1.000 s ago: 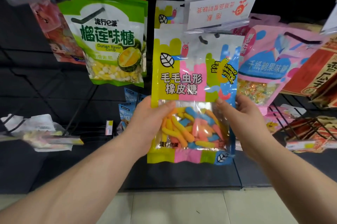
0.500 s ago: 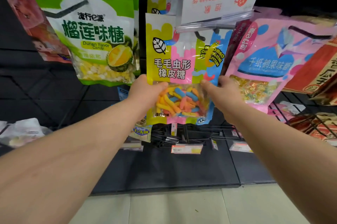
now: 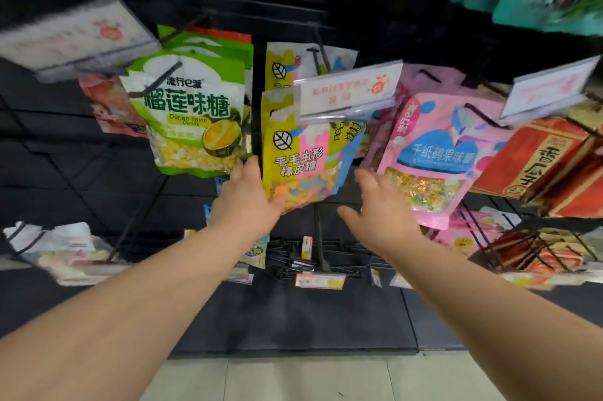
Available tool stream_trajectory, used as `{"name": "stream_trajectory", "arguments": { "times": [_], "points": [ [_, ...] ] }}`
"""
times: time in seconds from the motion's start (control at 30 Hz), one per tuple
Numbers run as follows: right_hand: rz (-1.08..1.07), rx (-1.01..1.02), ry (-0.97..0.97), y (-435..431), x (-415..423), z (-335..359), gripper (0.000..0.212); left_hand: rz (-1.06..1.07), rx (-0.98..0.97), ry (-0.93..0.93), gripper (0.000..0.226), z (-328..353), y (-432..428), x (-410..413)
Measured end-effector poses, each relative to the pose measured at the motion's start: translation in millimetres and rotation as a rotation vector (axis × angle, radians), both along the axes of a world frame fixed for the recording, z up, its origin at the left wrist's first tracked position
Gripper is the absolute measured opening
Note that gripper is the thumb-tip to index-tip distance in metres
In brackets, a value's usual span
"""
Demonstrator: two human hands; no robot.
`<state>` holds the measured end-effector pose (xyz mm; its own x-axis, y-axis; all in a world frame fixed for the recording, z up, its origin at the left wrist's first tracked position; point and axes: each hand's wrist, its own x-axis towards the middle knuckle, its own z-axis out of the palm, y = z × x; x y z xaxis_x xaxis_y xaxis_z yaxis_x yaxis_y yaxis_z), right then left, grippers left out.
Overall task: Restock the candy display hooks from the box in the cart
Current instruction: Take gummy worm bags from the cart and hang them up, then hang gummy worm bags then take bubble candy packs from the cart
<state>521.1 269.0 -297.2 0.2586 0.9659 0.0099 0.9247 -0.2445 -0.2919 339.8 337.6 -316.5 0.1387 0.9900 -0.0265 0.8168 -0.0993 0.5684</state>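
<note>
Gummy-worm candy bag (image 3: 303, 152), a yellow, pink and blue plastic pouch with a clear window of coloured worms, hangs near the front end of a black wire hook (image 3: 321, 54) on the dark display wall. Its top edge is tucked under the clear plastic label holder (image 3: 349, 90) at the hook's tip. A second pouch of the same kind (image 3: 287, 64) hangs behind it, nearer the wall end of the hook.

The left hand (image 3: 248, 201) reaches up from a long, nearly straight forearm and lies against the bag's lower left corner, covering it. The thumb points up along the bag's left edge. Whether the fingers grip the corner or only rest on it cannot be told.

The right hand (image 3: 378, 214) is raised at the same height on the other side. Its fingers (image 3: 362, 175) are spread and nearly straight, palm turned towards the bag, holding nothing. A gap of dark wall shows between it and the bag's right edge.

On the next hook to the left hangs a green and white durian candy bag (image 3: 192, 116), and on the hook to the right a pink pouch with a blue panel (image 3: 437, 152), just beside the right hand. Red-orange packets (image 3: 548, 165) hang at the display's right edge. Pale floor tiles (image 3: 293, 377) run below its bottom edge.
</note>
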Motion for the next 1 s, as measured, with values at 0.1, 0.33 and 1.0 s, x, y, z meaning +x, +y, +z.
{"name": "stream_trajectory", "arguments": {
  "times": [0.1, 0.33, 1.0],
  "points": [
    [0.168, -0.116, -0.256, -16.0, -12.9, 20.8, 0.066, -0.054, 0.025, 0.264, 0.083, 20.4, -22.6, -10.5],
    [0.401, -0.151, -0.343, -47.4, -52.1, 62.5, 0.067, -0.103, 0.018, 0.577, 0.085, 70.9, -83.9, -51.6],
    [0.941, -0.096, -0.338, -120.2, -328.1, 110.5, 0.065, 0.494, -0.203, 0.618, 0.084, 99.7, -287.0, -365.4]
  ]
}}
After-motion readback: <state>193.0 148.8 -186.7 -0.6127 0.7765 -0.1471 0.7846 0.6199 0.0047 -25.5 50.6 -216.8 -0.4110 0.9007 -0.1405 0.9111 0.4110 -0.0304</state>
